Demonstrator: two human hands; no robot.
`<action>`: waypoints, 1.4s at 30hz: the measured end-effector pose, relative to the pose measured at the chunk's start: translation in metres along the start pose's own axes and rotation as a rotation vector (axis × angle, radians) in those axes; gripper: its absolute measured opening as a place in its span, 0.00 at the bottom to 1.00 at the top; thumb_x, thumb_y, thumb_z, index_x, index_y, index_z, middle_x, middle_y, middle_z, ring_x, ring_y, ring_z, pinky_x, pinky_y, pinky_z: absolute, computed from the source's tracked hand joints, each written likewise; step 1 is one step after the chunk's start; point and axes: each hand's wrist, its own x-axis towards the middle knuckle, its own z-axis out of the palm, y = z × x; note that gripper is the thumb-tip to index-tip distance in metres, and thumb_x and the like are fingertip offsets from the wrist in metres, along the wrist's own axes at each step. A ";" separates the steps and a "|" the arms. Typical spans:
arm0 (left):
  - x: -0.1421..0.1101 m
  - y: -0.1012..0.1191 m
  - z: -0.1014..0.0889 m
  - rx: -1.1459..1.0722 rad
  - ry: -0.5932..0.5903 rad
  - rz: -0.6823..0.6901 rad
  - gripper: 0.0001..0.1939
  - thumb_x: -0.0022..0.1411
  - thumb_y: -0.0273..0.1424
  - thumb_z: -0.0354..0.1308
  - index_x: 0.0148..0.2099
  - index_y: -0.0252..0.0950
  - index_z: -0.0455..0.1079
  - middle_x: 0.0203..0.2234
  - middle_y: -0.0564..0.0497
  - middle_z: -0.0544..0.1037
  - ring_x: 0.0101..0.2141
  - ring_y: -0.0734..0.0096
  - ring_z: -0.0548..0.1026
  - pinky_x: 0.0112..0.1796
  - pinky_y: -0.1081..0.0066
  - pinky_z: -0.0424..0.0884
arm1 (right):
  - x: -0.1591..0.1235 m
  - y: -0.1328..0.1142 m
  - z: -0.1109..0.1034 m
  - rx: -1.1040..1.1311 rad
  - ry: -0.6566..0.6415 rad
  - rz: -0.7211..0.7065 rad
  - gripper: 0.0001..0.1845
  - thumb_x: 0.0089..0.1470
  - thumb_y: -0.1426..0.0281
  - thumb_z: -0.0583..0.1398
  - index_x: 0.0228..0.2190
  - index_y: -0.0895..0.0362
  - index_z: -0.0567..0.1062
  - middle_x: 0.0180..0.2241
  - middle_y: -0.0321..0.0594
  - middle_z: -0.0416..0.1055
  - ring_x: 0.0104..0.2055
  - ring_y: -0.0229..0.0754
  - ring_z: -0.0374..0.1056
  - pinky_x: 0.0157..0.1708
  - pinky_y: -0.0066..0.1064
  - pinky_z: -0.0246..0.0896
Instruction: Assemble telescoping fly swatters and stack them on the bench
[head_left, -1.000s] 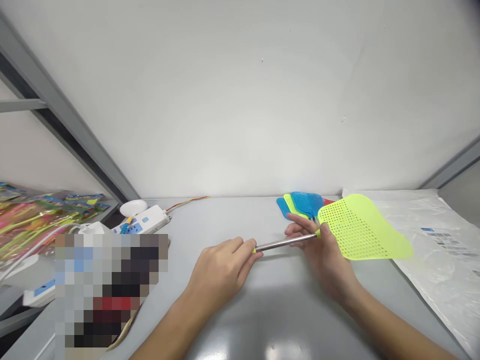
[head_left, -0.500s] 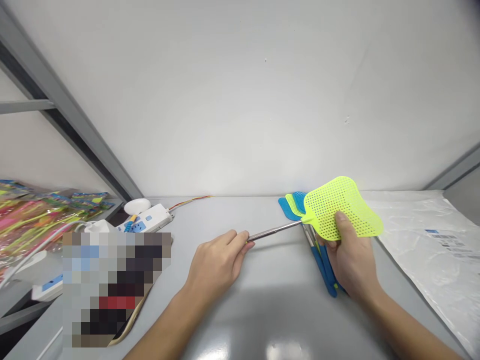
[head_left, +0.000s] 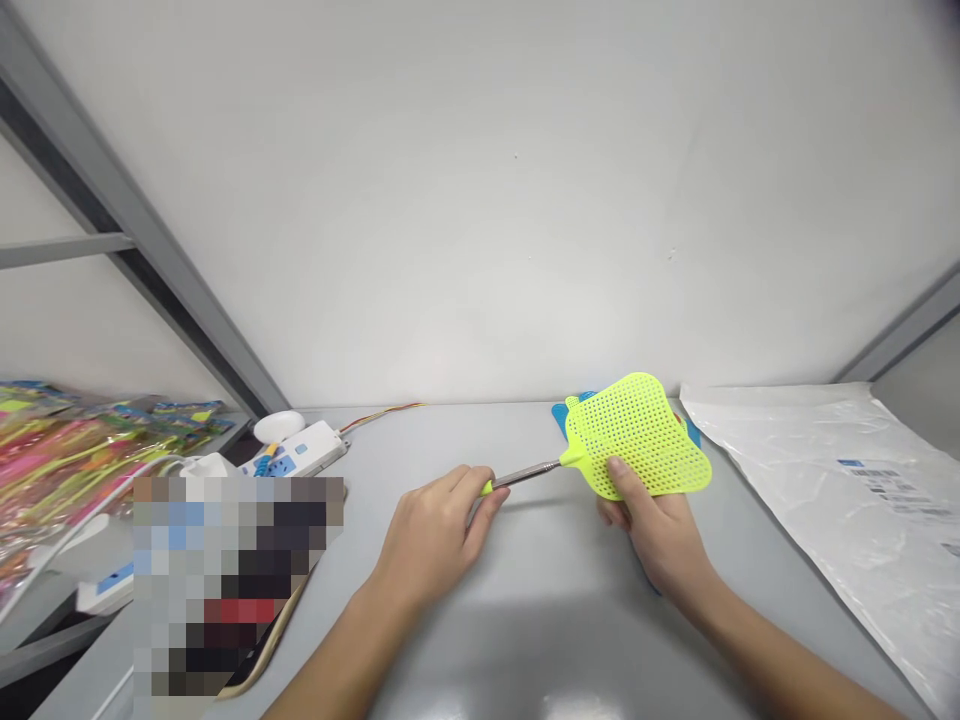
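A yellow-green fly swatter with a perforated head and a metal telescopic rod is held above the grey table by both hands. My left hand is closed round its handle, with a bit of yellow-green showing at the fingertips. My right hand pinches the swatter's head, thumb on top and fingers beneath. Behind that head lie other blue and yellow-green swatters on the table, mostly hidden by it and by my right hand.
A white plastic mailing bag covers the table's right side. To the left are a white power strip with cables, a round white object, a blurred-out area and colourful bagged items. A white wall rises behind.
My right hand has moved left with the swatter's head, towards my left hand. The metal rod showing between them is shorter. The swatters behind are more covered.
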 end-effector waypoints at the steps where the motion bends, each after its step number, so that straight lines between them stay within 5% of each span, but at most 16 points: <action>1: 0.000 0.001 0.000 -0.046 -0.021 -0.026 0.12 0.71 0.39 0.44 0.42 0.40 0.66 0.29 0.55 0.72 0.26 0.73 0.67 0.28 0.72 0.56 | 0.000 0.000 -0.001 -0.003 -0.015 0.015 0.19 0.62 0.56 0.54 0.24 0.54 0.63 0.18 0.29 0.53 0.20 0.34 0.50 0.22 0.30 0.48; 7: 0.001 0.016 0.001 -0.569 -0.145 -0.220 0.17 0.71 0.43 0.43 0.38 0.39 0.65 0.23 0.57 0.65 0.25 0.74 0.63 0.29 0.72 0.57 | -0.006 -0.007 0.001 -0.183 -0.267 0.008 0.16 0.59 0.57 0.58 0.43 0.53 0.72 0.25 0.32 0.61 0.28 0.37 0.59 0.29 0.30 0.56; 11: 0.000 0.032 0.006 -1.279 -0.544 -0.424 0.23 0.69 0.50 0.41 0.36 0.37 0.63 0.17 0.61 0.54 0.15 0.79 0.51 0.18 0.76 0.50 | -0.011 -0.011 0.012 -0.192 -0.360 0.029 0.17 0.61 0.58 0.56 0.47 0.54 0.72 0.27 0.34 0.64 0.30 0.37 0.61 0.31 0.29 0.57; 14: 0.000 0.044 0.010 -1.539 -0.828 -0.487 0.28 0.67 0.54 0.39 0.34 0.35 0.64 0.16 0.60 0.57 0.13 0.81 0.51 0.16 0.77 0.49 | -0.012 -0.015 0.018 -0.101 -0.325 0.061 0.17 0.61 0.56 0.55 0.38 0.56 0.74 0.26 0.34 0.64 0.27 0.35 0.58 0.28 0.28 0.56; 21: 0.002 0.062 0.013 -1.531 -0.717 -0.436 0.20 0.66 0.50 0.49 0.40 0.37 0.62 0.23 0.56 0.68 0.19 0.75 0.69 0.24 0.71 0.67 | -0.005 -0.016 0.007 -0.002 -0.203 0.064 0.19 0.59 0.53 0.55 0.30 0.56 0.70 0.18 0.28 0.57 0.22 0.35 0.55 0.24 0.27 0.52; 28: 0.027 0.087 -0.003 -0.981 -0.546 -0.207 0.20 0.66 0.47 0.50 0.35 0.34 0.68 0.27 0.55 0.66 0.28 0.74 0.65 0.32 0.73 0.63 | 0.012 -0.025 -0.011 -0.002 -0.093 0.063 0.22 0.57 0.49 0.55 0.27 0.56 0.69 0.15 0.28 0.56 0.19 0.35 0.54 0.22 0.27 0.52; 36: 0.063 0.109 0.019 -1.226 -0.690 -0.144 0.21 0.67 0.47 0.50 0.39 0.33 0.69 0.27 0.51 0.71 0.27 0.72 0.69 0.33 0.69 0.65 | 0.032 -0.031 -0.043 -0.032 -0.033 0.074 0.24 0.54 0.48 0.57 0.23 0.54 0.64 0.17 0.28 0.57 0.19 0.34 0.55 0.20 0.27 0.52; 42: 0.063 0.102 0.037 -1.544 -0.941 -0.170 0.24 0.65 0.48 0.52 0.45 0.30 0.73 0.34 0.44 0.73 0.28 0.71 0.71 0.33 0.70 0.65 | 0.030 -0.026 -0.041 -0.096 0.028 0.032 0.24 0.53 0.51 0.60 0.20 0.54 0.58 0.18 0.27 0.49 0.21 0.34 0.47 0.20 0.27 0.44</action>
